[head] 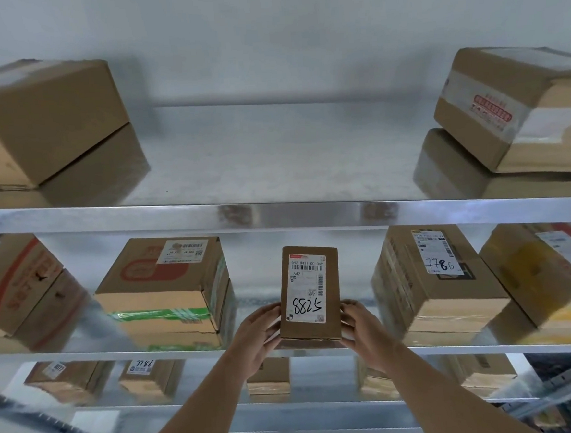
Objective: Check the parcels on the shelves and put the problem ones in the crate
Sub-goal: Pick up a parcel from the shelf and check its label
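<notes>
The small parcel point(308, 291) marked 8825 stood at the front of the middle shelf point(277, 217), between two larger boxes. The left hand point(257, 333) and right hand point(361, 329) clasped its sides, fingers curled; whether it rested on the shelf was unclear.

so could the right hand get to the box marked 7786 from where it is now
Probably yes. The right hand holds the small parcel with the left hand, so it must let go first. The 7786 box sits just right on the same shelf, its front open.
</notes>
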`<move>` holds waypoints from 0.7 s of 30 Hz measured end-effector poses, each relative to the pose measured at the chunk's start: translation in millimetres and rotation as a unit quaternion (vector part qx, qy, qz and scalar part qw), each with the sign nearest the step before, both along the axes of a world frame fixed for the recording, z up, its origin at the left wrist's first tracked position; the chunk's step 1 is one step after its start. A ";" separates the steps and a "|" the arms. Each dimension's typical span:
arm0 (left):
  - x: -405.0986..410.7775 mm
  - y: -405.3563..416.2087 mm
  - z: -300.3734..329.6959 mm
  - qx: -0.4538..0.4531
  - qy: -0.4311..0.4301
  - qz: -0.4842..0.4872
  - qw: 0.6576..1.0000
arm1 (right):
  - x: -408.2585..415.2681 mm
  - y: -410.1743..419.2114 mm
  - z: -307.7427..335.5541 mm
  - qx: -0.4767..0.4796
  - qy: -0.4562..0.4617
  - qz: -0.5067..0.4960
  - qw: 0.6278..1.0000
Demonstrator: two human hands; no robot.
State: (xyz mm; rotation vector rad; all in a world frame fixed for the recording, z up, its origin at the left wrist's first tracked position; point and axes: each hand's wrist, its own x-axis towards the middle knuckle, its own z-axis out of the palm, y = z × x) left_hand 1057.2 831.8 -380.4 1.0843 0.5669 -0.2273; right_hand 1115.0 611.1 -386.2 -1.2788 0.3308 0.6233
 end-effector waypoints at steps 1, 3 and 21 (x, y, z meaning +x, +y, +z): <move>0.7 -0.1 -0.9 -0.002 0.000 0.002 1.000 | -0.2 0.2 0.5 -0.001 0.000 -0.004 1.000; 1.5 0.0 -2.4 0.000 -0.002 0.003 1.000 | 0.3 0.4 1.1 -0.006 -0.003 -0.005 1.000; 11.6 -16.8 -6.6 0.039 -0.061 -0.040 0.997 | 2.4 -15.9 12.5 -0.032 -0.051 0.067 0.996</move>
